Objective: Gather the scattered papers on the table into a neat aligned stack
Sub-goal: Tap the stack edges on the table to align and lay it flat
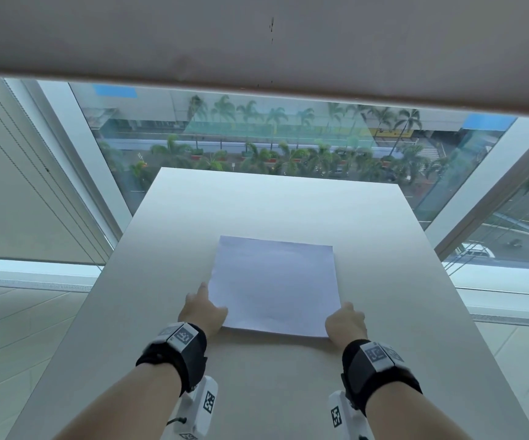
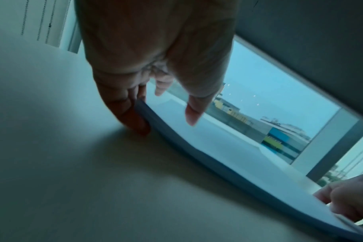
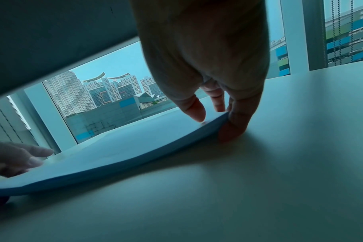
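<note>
One paper stack (image 1: 274, 285) on one table (image 1: 368, 236); sheet count inside the stack not readable, edges flush enough to read as a single white rectangle from the head view. Two hands, two black wrist bands, each band with white tagged blocks.

Stack: thin, matte white, flexible. Near edge lifted off the table and bowed in a shallow arc (image 2: 218, 162), casting a soft shadow beneath; same curve seen from the other side (image 3: 118, 167). Far part lying flat. Sits mid-table, toward the near side, slightly rotated clockwise. Long axis running away from the person toward the window, short edges near and far.

Table: pale, smooth, matte, rectangular, far edge against the glass.

Left hand (image 1: 204, 309) at the near-left corner of the stack. Fingers (image 2: 133, 117) pushed under the lifted edge with tips on the table, thumb (image 2: 194, 113) held over the top sheet — a loose pinch on the corner. Right hand (image 1: 345, 322) mirrored at the near-right corner: fingers (image 3: 236, 129) under the edge, thumb (image 3: 195, 109) on top, pinching.

Beyond: large window (image 1: 257, 138) with palms and a road below; roller blind (image 1: 257, 39) pulled partway down; bead cords (image 2: 39, 19) at left.
</note>
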### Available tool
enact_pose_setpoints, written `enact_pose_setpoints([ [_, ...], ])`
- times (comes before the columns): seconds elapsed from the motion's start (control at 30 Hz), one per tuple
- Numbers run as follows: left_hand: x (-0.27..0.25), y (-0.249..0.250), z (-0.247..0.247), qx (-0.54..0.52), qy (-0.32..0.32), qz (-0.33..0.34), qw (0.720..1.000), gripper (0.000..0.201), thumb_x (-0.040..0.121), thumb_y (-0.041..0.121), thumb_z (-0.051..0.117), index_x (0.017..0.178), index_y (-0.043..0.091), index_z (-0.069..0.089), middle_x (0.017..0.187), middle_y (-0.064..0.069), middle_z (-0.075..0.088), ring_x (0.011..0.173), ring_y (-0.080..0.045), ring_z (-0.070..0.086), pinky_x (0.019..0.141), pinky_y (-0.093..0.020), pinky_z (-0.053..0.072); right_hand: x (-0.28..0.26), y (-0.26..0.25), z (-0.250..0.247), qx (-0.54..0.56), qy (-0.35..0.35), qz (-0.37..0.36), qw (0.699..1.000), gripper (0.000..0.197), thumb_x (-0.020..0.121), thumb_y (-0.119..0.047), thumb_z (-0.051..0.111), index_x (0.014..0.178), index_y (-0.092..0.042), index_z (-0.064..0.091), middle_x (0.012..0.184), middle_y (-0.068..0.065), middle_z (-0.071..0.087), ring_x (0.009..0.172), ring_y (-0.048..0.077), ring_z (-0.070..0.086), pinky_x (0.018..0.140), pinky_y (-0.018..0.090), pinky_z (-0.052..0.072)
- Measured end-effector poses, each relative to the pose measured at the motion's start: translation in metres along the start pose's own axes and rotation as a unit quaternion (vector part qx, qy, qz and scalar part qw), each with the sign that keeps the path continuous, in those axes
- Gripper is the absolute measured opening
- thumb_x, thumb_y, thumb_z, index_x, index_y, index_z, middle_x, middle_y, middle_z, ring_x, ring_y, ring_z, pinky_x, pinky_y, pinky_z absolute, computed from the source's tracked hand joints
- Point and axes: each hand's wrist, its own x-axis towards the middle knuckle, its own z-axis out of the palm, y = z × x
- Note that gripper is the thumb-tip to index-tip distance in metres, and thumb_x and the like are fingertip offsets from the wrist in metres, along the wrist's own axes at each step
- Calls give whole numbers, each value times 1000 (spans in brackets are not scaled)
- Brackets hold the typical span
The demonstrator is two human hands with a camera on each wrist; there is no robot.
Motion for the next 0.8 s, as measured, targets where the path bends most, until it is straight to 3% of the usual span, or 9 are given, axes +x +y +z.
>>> enact_pose_setpoints([
  [0.07, -6, 0, -4, 4, -35, 30, 999, 80, 81, 27, 55, 149, 27, 13, 142, -13, 30, 102, -26, 47, 82, -28, 37, 1, 2, -3, 15, -7, -10, 1000, 40, 86, -4, 36, 126, 1, 39, 127, 22, 45, 109, 35, 50, 86, 37, 44],
  [0.2, -9, -2, -12, 95, -64, 60, 992, 79, 77, 24, 60, 147, 25, 23, 146, -10, 29, 132, -25, 40, 102, -30, 38, -4, 5, -14, 25, -41, -61, 997, 54, 80, -4, 38, 134, -1, 33, 89, 7, 50, 75, 21, 47, 57, 27, 36],
  [0.23, -9, -3, -13, 120, -57, 68, 989, 73, 78, 22, 59, 145, 22, 29, 145, -10, 32, 132, -25, 41, 103, -30, 38, -6, 6, -17, 10, -51, -80, 995, 59, 79, -4, 39, 137, -3, 29, 85, 6, 49, 73, 19, 47, 55, 26, 36],
  [0.3, -9, -2, -14, 164, -35, 87, 982, 60, 79, 18, 55, 137, 19, 41, 137, -11, 41, 126, -27, 47, 100, -31, 41, -11, 7, -21, -44, -73, -116, 990, 65, 78, -3, 41, 141, -7, 25, 99, 10, 55, 86, 23, 54, 65, 27, 45],
  [0.37, -9, 0, -14, 194, -23, 98, 976, 53, 79, 13, 52, 132, 17, 46, 131, -12, 47, 119, -29, 54, 96, -32, 45, -14, 8, -24, -120, -78, -153, 978, 58, 81, -4, 44, 138, -8, 32, 119, 15, 53, 106, 28, 54, 82, 32, 49],
  [0.43, -7, 1, -14, 220, -19, 106, 970, 50, 78, 10, 50, 128, 15, 49, 128, -12, 52, 114, -30, 57, 93, -32, 49, -13, 10, -23, -177, -65, -182, 965, 49, 82, -4, 46, 130, -8, 39, 121, 16, 52, 109, 29, 53, 87, 32, 48],
  [0.53, -4, 2, -14, 267, -18, 118, 956, 45, 77, 12, 51, 122, 13, 54, 125, -9, 58, 113, -28, 58, 93, -33, 50, -8, 15, -16, -217, -21, -215, 952, 28, 81, -1, 43, 107, -9, 46, 105, 14, 56, 95, 29, 57, 80, 34, 50],
  [0.6, -1, 3, -15, 301, -28, 117, 946, 43, 77, 14, 53, 120, 13, 56, 123, -7, 59, 112, -26, 58, 92, -33, 51, -6, 17, -13, -237, 5, -233, 943, 18, 79, 2, 40, 90, -11, 40, 90, 10, 53, 80, 27, 53, 70, 34, 48],
  [0.8, 2, 10, -15, 367, -42, 128, 920, 26, 74, 11, 55, 99, 9, 61, 105, -9, 65, 96, -27, 64, 74, -30, 51, -3, 17, -11, -277, 28, -257, 925, 19, 78, 5, 38, 84, -12, 33, 64, -1, 32, 70, 26, 44, 48, 25, 30],
])
